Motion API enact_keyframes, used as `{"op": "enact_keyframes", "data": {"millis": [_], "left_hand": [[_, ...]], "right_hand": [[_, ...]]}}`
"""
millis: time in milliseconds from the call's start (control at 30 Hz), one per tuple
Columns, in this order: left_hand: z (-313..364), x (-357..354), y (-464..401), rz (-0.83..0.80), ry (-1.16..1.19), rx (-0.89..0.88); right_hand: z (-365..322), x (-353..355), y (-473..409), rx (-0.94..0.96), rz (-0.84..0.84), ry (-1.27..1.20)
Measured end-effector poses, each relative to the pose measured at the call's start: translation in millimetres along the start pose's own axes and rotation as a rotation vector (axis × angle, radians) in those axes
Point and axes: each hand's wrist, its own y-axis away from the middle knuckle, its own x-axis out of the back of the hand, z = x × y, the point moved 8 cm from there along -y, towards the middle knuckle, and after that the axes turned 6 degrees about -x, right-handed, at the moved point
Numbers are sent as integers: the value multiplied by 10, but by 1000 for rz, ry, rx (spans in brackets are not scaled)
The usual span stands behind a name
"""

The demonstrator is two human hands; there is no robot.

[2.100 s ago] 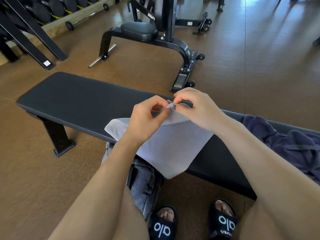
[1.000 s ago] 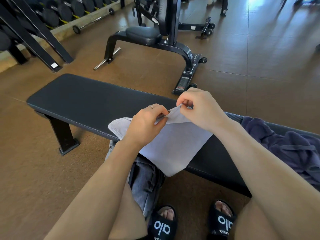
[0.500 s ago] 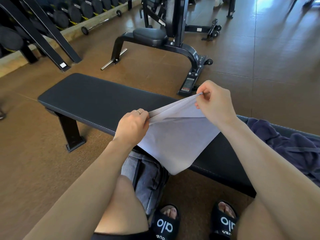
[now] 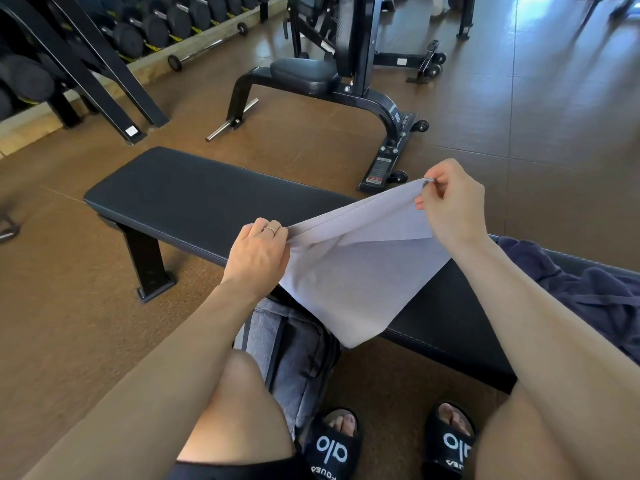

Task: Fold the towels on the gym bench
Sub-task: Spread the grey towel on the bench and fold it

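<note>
Towel (image 4: 353, 271) edge taut, hands (image 4: 258, 258) apart

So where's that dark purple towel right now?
In the head view the dark purple towel lies crumpled on the right end of the bench, beside the person's right forearm and untouched by both hands.

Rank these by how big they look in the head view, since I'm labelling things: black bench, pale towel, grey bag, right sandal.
1. black bench
2. pale towel
3. grey bag, partly hidden by the leg and towel, so this place is unsure
4. right sandal, cut by the frame edge
</note>
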Motion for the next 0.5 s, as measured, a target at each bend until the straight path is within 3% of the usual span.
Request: {"op": "enact_keyframes", "data": {"millis": [133,300,500], "left_hand": [[58,268,-55,154,100,-91],[126,644,-181,171,211,-239],[77,1170,-460,233,436,-204]], "right_hand": [[60,158,-58,-78,105,-83],[156,437,-108,-170,203,-148],[66,901,-239,-208,296,-238]]}}
